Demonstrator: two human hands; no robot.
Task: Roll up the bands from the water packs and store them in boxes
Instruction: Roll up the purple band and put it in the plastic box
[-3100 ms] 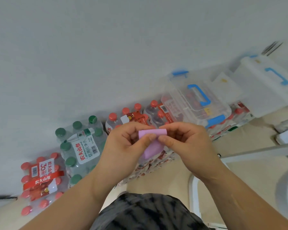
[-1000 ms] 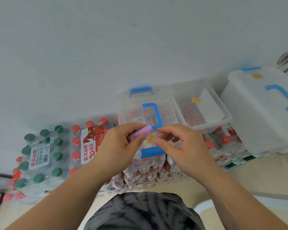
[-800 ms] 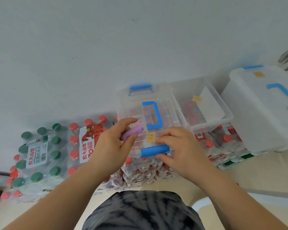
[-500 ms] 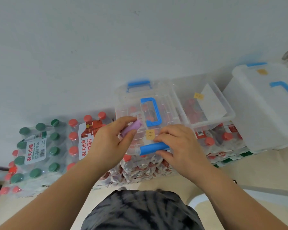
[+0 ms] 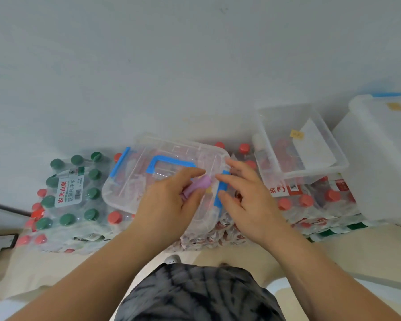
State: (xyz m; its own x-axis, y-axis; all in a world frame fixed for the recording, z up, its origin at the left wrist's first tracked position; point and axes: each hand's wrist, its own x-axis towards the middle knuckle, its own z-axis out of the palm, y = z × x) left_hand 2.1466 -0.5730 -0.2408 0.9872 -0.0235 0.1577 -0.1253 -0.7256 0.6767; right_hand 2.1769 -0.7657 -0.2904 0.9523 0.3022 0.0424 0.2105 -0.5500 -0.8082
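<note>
A single wide-angle camera is riding on the person's head, looking forward and steeply down. It is hovering close over the left hand (image 5: 168, 205) and right hand (image 5: 248, 205), facing the box (image 5: 171, 148) on the water packs (image 5: 74, 205) against the pale wall (image 5: 195, 66) ahead.

The person wears dark clothes (image 5: 195, 295) with grey and black swirly blotches (like tie-dye), well below the fingers (image 5: 190, 173).
</note>
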